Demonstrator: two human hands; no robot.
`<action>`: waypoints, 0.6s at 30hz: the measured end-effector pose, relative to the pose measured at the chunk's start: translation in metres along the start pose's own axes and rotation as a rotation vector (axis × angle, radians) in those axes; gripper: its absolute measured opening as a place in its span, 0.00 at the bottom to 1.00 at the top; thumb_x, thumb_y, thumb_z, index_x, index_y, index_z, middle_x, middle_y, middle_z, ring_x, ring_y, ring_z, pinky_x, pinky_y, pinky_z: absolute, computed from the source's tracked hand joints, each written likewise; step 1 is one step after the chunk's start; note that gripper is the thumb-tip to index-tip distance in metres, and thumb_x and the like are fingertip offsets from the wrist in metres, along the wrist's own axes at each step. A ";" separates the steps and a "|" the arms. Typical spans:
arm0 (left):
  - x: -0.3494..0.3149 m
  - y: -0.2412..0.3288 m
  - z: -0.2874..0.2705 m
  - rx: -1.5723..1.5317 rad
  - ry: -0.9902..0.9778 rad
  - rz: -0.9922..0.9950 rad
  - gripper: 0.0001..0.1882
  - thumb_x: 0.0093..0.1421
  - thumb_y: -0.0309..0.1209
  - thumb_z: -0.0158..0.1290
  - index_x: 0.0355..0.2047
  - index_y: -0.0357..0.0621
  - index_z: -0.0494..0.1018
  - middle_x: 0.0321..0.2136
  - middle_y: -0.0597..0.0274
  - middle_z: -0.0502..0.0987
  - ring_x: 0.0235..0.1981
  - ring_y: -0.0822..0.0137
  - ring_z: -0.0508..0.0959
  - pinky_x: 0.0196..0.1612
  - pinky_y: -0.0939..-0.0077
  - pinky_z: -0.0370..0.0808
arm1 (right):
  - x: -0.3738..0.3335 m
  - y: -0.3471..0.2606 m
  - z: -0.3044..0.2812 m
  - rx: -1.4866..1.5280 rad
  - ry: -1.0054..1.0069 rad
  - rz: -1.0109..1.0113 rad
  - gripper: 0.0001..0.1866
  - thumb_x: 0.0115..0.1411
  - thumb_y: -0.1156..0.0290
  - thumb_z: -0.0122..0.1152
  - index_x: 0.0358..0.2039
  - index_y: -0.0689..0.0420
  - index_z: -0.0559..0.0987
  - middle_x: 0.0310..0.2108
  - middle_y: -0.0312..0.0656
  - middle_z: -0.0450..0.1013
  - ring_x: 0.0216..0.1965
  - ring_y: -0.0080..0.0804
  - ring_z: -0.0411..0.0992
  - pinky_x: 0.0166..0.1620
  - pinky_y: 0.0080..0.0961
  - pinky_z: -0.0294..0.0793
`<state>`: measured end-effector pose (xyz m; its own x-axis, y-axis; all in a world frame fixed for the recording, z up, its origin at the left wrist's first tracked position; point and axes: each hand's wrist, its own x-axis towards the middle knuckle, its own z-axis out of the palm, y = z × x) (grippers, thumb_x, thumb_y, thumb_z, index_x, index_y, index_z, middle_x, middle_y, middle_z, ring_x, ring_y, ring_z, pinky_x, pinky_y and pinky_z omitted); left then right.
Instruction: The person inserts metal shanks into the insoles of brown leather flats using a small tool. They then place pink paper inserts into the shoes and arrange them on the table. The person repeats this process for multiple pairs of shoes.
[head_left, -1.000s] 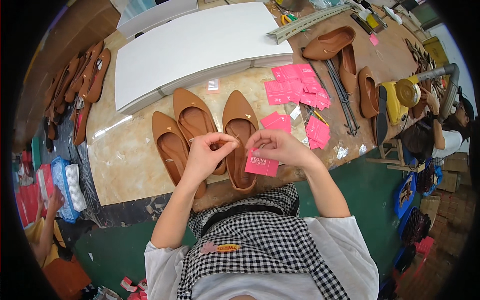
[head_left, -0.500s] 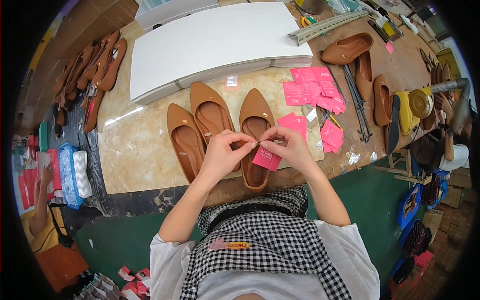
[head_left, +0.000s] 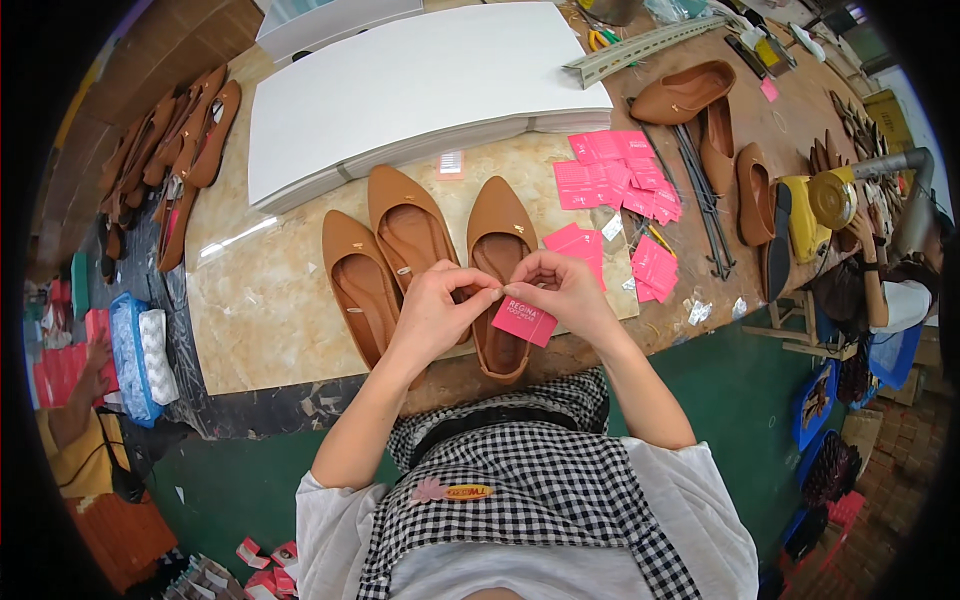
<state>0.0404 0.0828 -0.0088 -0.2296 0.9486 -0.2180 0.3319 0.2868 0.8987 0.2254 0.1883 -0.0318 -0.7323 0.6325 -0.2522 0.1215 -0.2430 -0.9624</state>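
My left hand (head_left: 442, 312) and my right hand (head_left: 565, 295) meet fingertip to fingertip over a brown pointed flat shoe (head_left: 499, 215). A pink hang tag (head_left: 524, 321) hangs at my right thumb and forefinger, over the shoe's opening. My left thumb and forefinger are pinched at the tag's upper corner; what lies between them is too small to make out. Two more brown flats lie to the left, one shoe (head_left: 403, 188) in the middle and another shoe (head_left: 347, 234) outermost, all toes pointing away from me.
A thick stack of white sheets (head_left: 420, 85) lies behind the shoes. Pink tags (head_left: 610, 165) are spread at the right, near black rods (head_left: 708, 205) and more brown flats (head_left: 685, 93). Another row of flats (head_left: 215, 135) stands far left. People work at both sides.
The whole view has shifted slightly, so things on the table appear a little further left. My hands keep the same pinch, and the tag has tilted a little.
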 end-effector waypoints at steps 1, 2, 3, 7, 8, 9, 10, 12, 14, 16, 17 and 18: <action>0.000 -0.001 0.001 -0.010 0.003 -0.002 0.08 0.58 0.31 0.64 0.36 0.40 0.84 0.27 0.64 0.75 0.29 0.74 0.72 0.35 0.78 0.69 | 0.000 -0.001 0.000 0.000 -0.006 0.003 0.06 0.60 0.75 0.68 0.36 0.61 0.80 0.32 0.33 0.78 0.34 0.15 0.76 0.39 0.14 0.75; 0.000 -0.002 0.001 -0.020 0.006 -0.003 0.08 0.58 0.30 0.64 0.36 0.40 0.84 0.27 0.64 0.75 0.29 0.74 0.72 0.35 0.78 0.69 | 0.000 -0.002 0.001 -0.001 -0.013 0.006 0.06 0.60 0.75 0.68 0.36 0.61 0.79 0.32 0.33 0.78 0.34 0.15 0.75 0.38 0.14 0.75; 0.000 -0.002 0.001 -0.033 0.005 0.004 0.08 0.58 0.30 0.64 0.36 0.40 0.83 0.27 0.64 0.75 0.29 0.74 0.72 0.36 0.78 0.69 | 0.000 -0.003 0.001 -0.001 -0.019 0.008 0.06 0.61 0.75 0.67 0.37 0.61 0.79 0.33 0.33 0.79 0.33 0.14 0.75 0.38 0.13 0.75; 0.000 -0.002 0.001 -0.060 -0.005 0.002 0.08 0.58 0.30 0.64 0.36 0.39 0.83 0.28 0.63 0.76 0.31 0.74 0.73 0.37 0.77 0.69 | -0.001 0.000 0.003 -0.008 -0.014 0.020 0.06 0.61 0.75 0.67 0.37 0.62 0.79 0.33 0.33 0.79 0.33 0.15 0.75 0.37 0.13 0.75; -0.001 -0.001 0.001 -0.059 -0.007 -0.007 0.08 0.58 0.30 0.64 0.36 0.39 0.83 0.28 0.63 0.76 0.31 0.74 0.73 0.38 0.77 0.70 | -0.002 -0.001 0.003 -0.018 -0.020 0.032 0.06 0.61 0.75 0.67 0.37 0.62 0.79 0.33 0.33 0.79 0.33 0.15 0.75 0.37 0.13 0.75; 0.000 -0.002 0.002 -0.052 -0.006 -0.006 0.08 0.58 0.30 0.64 0.36 0.40 0.83 0.28 0.63 0.76 0.31 0.73 0.73 0.38 0.77 0.70 | -0.003 -0.001 0.003 -0.028 -0.026 0.043 0.06 0.61 0.75 0.67 0.37 0.62 0.79 0.33 0.33 0.79 0.33 0.15 0.75 0.38 0.13 0.75; 0.000 -0.003 0.003 -0.046 -0.005 -0.004 0.08 0.58 0.30 0.64 0.36 0.40 0.83 0.28 0.63 0.76 0.31 0.73 0.73 0.38 0.77 0.70 | -0.004 -0.001 0.004 -0.022 -0.008 0.025 0.06 0.61 0.75 0.67 0.37 0.62 0.80 0.32 0.33 0.78 0.33 0.15 0.75 0.36 0.13 0.74; 0.001 -0.002 0.005 -0.023 0.001 0.034 0.08 0.57 0.30 0.64 0.36 0.41 0.83 0.28 0.63 0.77 0.31 0.72 0.73 0.38 0.76 0.70 | -0.006 -0.001 0.006 -0.010 0.029 -0.011 0.06 0.60 0.74 0.68 0.36 0.62 0.82 0.31 0.32 0.78 0.31 0.14 0.73 0.34 0.14 0.72; -0.003 0.002 0.003 0.006 0.023 0.096 0.08 0.56 0.29 0.64 0.36 0.41 0.83 0.27 0.63 0.77 0.31 0.70 0.74 0.38 0.75 0.71 | -0.013 -0.019 -0.002 -0.322 0.205 -0.105 0.08 0.60 0.73 0.68 0.37 0.62 0.82 0.30 0.32 0.78 0.32 0.15 0.73 0.34 0.16 0.73; -0.007 0.014 -0.005 0.158 0.192 0.196 0.08 0.55 0.29 0.64 0.36 0.42 0.83 0.27 0.62 0.77 0.31 0.67 0.74 0.38 0.74 0.71 | -0.018 -0.023 -0.031 -0.442 0.518 -0.218 0.09 0.59 0.71 0.68 0.39 0.61 0.83 0.30 0.34 0.78 0.32 0.18 0.73 0.34 0.20 0.73; -0.011 0.018 -0.010 0.239 0.276 0.246 0.08 0.55 0.29 0.64 0.36 0.42 0.83 0.26 0.62 0.77 0.31 0.66 0.74 0.38 0.74 0.72 | -0.016 -0.017 -0.056 -0.393 0.739 -0.283 0.10 0.58 0.70 0.68 0.39 0.60 0.83 0.30 0.35 0.78 0.31 0.20 0.72 0.34 0.22 0.73; -0.014 0.014 -0.016 0.238 0.313 0.206 0.08 0.54 0.32 0.64 0.34 0.45 0.83 0.27 0.61 0.78 0.33 0.60 0.75 0.38 0.68 0.72 | -0.016 -0.009 -0.078 -0.560 0.804 -0.223 0.10 0.57 0.70 0.68 0.39 0.59 0.84 0.30 0.36 0.78 0.30 0.22 0.72 0.34 0.23 0.72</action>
<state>0.0337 0.0715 0.0124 -0.3904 0.9134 0.1151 0.5924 0.1536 0.7909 0.2884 0.2381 -0.0275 -0.1323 0.9806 0.1449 0.4858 0.1915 -0.8528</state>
